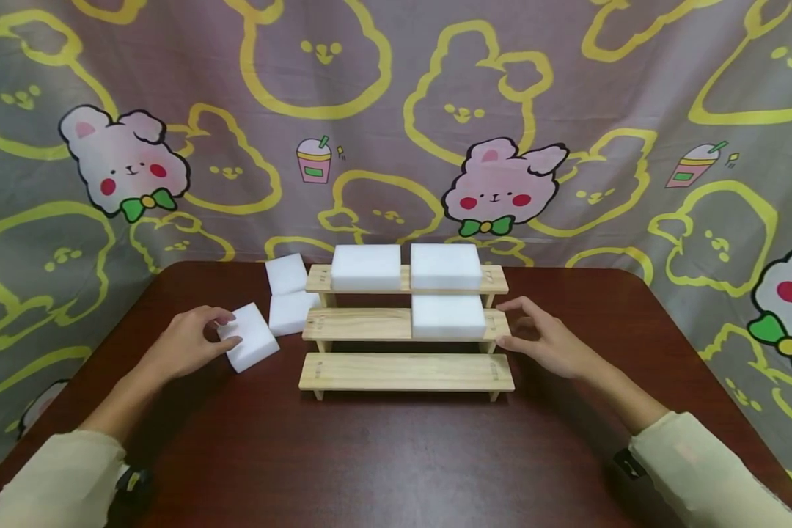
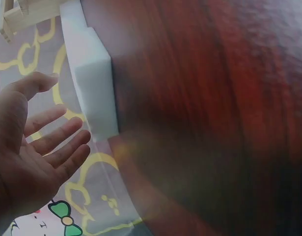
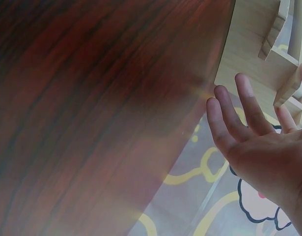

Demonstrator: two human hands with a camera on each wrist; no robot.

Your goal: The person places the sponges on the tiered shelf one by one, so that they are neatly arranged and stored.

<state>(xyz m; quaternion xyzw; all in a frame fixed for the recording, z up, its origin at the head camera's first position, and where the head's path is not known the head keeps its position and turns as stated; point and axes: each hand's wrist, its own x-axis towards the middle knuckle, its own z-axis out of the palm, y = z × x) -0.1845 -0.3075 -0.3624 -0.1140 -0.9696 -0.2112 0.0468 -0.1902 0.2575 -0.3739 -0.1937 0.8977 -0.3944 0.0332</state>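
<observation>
On the left part of the dark red-brown counter [image 1: 402,462], a white block [image 1: 256,339] lies turned at an angle, with the left hand [image 1: 188,341] at its left edge. The fingers [image 2: 58,135] of this hand are spread and loosely bent; from the head, the thumb and a fingertip overlap the block, while the left wrist view shows them open beside it, not curled round it. Whether they touch it, I cannot tell. Just beyond that block lie two more: a farther white block [image 1: 287,274] and a middle white block [image 1: 289,313], which sits close to the left side of a three-tier wooden stand [image 1: 405,372].

Two white blocks rest side by side on the top tier, a left upper block [image 1: 366,265] and a right upper block [image 1: 445,265], with a narrow gap between them. A lower block [image 1: 447,317] stands toward the right end of the middle tier.

At the stand's right end, the right hand [image 1: 546,341] is open, thumb and fingers well apart and holding nothing; contact with the wood is unclear. Pale sleeves [image 1: 706,466] cover both forearms. Behind the counter hangs a grey-pink cloth [image 1: 383,139] printed with yellow outlines, rabbit heads and cups.
</observation>
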